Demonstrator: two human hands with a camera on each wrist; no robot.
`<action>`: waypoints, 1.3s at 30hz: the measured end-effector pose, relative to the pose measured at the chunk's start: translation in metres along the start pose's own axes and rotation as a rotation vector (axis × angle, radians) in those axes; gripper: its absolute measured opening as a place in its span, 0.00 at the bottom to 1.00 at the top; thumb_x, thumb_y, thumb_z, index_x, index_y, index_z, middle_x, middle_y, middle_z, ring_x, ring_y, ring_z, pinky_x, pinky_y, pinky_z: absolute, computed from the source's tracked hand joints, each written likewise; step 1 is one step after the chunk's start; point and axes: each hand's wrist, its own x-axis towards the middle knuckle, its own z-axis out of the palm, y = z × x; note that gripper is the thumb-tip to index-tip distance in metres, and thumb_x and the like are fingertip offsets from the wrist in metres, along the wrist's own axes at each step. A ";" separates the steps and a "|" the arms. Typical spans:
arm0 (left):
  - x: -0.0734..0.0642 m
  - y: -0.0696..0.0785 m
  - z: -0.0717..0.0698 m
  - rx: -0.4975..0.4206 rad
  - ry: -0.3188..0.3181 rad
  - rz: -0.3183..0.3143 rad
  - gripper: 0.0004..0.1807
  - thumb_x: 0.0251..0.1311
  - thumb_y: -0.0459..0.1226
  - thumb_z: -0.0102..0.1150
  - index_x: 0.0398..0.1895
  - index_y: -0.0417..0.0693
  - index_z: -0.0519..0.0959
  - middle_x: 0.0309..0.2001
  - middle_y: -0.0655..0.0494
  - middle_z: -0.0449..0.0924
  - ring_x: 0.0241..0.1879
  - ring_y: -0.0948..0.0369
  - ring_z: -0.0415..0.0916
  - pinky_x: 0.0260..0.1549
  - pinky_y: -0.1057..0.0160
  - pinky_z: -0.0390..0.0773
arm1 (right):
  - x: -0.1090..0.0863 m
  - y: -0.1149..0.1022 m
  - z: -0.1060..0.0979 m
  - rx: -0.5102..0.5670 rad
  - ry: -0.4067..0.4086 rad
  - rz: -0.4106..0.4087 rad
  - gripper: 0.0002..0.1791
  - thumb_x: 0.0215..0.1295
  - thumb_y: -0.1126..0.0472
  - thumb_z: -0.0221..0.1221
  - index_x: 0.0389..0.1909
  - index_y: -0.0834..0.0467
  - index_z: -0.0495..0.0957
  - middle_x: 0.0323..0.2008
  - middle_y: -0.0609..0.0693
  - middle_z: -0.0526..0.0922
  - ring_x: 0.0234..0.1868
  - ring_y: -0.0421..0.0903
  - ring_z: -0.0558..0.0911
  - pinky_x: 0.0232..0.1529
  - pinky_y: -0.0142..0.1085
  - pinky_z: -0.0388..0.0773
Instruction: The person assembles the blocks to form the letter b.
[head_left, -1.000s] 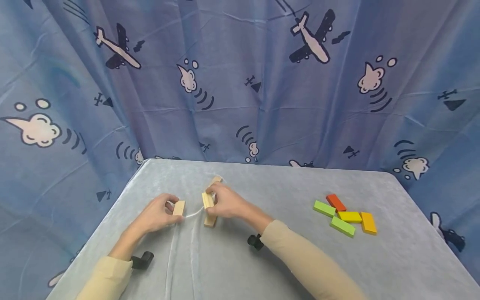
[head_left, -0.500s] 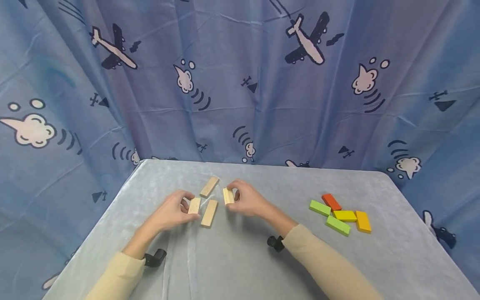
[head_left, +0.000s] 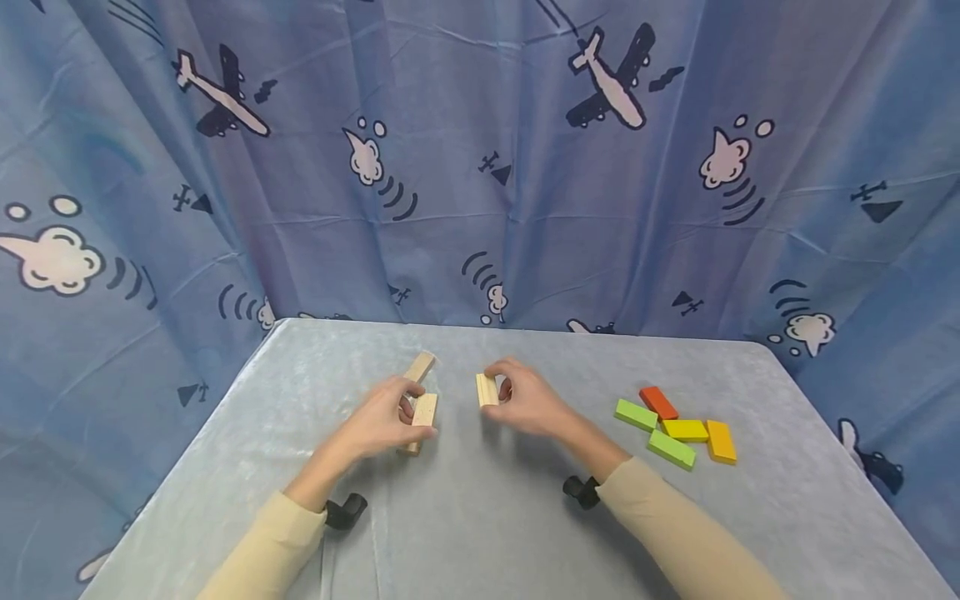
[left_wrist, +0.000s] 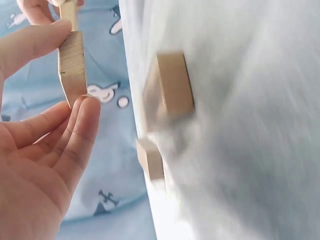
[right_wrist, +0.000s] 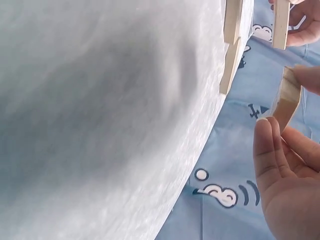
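My left hand (head_left: 378,418) pinches a plain wooden block (head_left: 425,409) between thumb and fingertips; the left wrist view shows this block (left_wrist: 72,65) raised off the table. To the right, my right hand (head_left: 531,402) grips another pale wooden block (head_left: 487,390). A line runs along that block, and I cannot tell if it is one piece or two pressed together. Two more plain blocks lie on the table by the left hand: a far one (head_left: 421,365) and a near one (head_left: 411,448), mostly hidden behind the left hand and its block. A gap separates the two hands.
Toward the right of the grey cloth-covered table (head_left: 525,533) lie a red block (head_left: 658,402), two green blocks (head_left: 636,414), a yellow block (head_left: 686,430) and an orange-yellow block (head_left: 722,442), close together. A blue patterned curtain (head_left: 420,250) hangs behind the far edge.
Both hands have moved right with their blocks. My right hand has left the spot above the two lying blocks, and my left hand now partly covers them. The head view has shifted slightly.
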 end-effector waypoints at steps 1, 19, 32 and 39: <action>0.002 0.002 0.002 0.002 -0.001 0.012 0.35 0.47 0.43 0.81 0.55 0.37 0.77 0.38 0.55 0.76 0.32 0.65 0.76 0.34 0.64 0.78 | -0.001 0.001 -0.002 -0.001 0.002 0.007 0.29 0.54 0.60 0.71 0.58 0.62 0.78 0.47 0.50 0.78 0.37 0.44 0.77 0.34 0.36 0.75; 0.016 0.035 0.048 0.055 -0.038 0.106 0.33 0.46 0.44 0.81 0.52 0.37 0.77 0.40 0.52 0.77 0.32 0.66 0.74 0.34 0.65 0.76 | -0.027 0.035 -0.020 -0.056 0.016 0.087 0.29 0.56 0.58 0.72 0.58 0.63 0.79 0.47 0.50 0.78 0.37 0.44 0.76 0.33 0.36 0.74; 0.024 0.050 0.080 0.089 -0.146 0.087 0.32 0.50 0.44 0.78 0.53 0.36 0.77 0.40 0.52 0.75 0.32 0.64 0.71 0.35 0.64 0.74 | -0.036 0.048 -0.025 -0.061 0.011 0.111 0.29 0.56 0.60 0.73 0.58 0.64 0.78 0.44 0.50 0.77 0.35 0.43 0.75 0.32 0.37 0.74; 0.026 0.055 0.090 0.103 -0.169 0.094 0.31 0.46 0.44 0.81 0.49 0.36 0.78 0.37 0.54 0.74 0.33 0.64 0.69 0.34 0.65 0.73 | -0.038 0.052 -0.027 -0.070 -0.002 0.114 0.29 0.56 0.59 0.73 0.58 0.65 0.77 0.42 0.50 0.77 0.34 0.43 0.75 0.32 0.37 0.74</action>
